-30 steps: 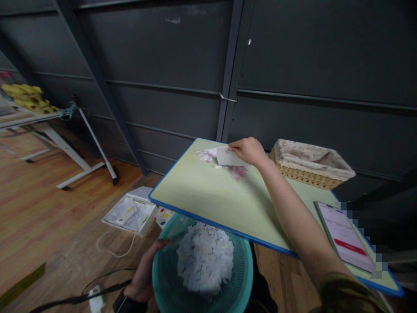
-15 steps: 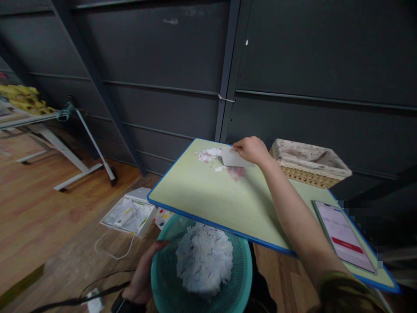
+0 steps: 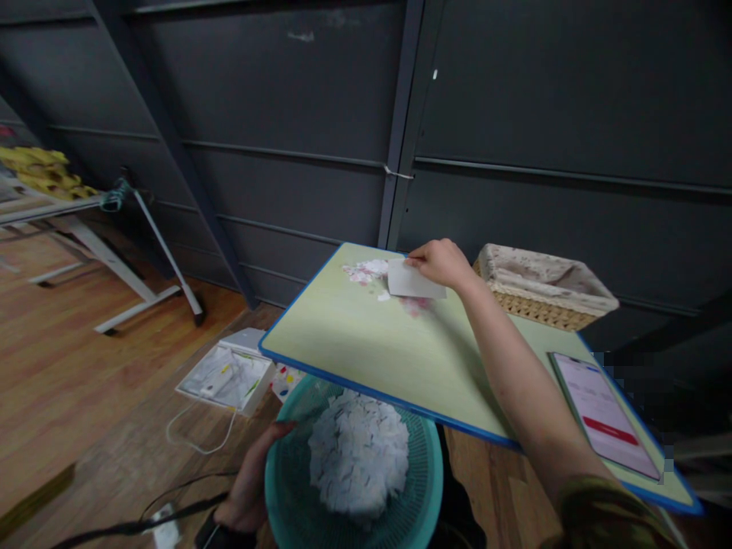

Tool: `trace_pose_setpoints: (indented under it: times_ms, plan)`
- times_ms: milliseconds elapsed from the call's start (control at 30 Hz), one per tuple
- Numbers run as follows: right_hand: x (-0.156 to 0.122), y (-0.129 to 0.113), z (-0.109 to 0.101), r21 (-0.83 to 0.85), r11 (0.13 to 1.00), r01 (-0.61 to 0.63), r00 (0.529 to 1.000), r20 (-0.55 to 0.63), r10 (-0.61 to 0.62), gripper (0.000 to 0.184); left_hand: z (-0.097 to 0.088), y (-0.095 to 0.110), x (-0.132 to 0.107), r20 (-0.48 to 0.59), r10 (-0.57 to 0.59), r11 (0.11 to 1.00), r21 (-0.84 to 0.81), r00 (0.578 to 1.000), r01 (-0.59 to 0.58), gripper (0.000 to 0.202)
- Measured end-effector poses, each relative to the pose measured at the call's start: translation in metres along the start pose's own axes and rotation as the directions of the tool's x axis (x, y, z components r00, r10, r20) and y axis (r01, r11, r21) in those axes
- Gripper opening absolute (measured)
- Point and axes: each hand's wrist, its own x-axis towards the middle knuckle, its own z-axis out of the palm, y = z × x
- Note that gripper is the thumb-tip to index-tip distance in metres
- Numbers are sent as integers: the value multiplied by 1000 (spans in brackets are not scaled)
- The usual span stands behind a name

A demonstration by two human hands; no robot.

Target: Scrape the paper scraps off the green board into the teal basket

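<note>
- Our right hand (image 3: 441, 263) was pinching a white card (image 3: 416, 282) by its upper edge, with the thumb and fingers closed on it.
- The card was over the far part of the blue-edged table (image 3: 366, 335); its long axis went from left to right, and we could not tell if its lower edge touched the tabletop.
- The loose white paper scraps (image 3: 366, 270) lay to the left of our right fingers, just beside the left edge of the card.
- One small scrap (image 3: 383, 296) was near the card's lower left corner.
- Our right hand was the nearer one to these scraps; our left hand (image 3: 255, 473) was well apart, below the table.
- The left hand grasped the teal plastic basket (image 3: 435, 476) at its left rim; its lower fingers were hard to see.
- Inside this basket was a paper heap (image 3: 360, 454), nearer to us than the table's front edge.
</note>
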Motion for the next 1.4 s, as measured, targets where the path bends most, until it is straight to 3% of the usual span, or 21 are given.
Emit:
trace_pose_setpoints:
  times_ms: [567,767,900,1167,1400]
  plan:
    - [-1,-1,-4,-113,993,-15,999,35,20,32,0,0,0,39,11,999,36,999,-12,14]
    - [2,-6,3,-96,995,-5,1000,-10,4,34,2,-1,-1,8,27,999,44,1000,-27,11]
    - [2,-10,5,-83,996,23,999,39,-20,33,2,-1,-1,-12,34,999,43,999,-33,14]
    - [-1,-17,-4,72,989,131,982,125,-140,29,-2,0,1,23,17,999,27,1000,-18,12]
    - [-8,-28,-11,371,893,254,913,214,-348,26,-2,0,0,40,22,1000,20,999,-23,11]
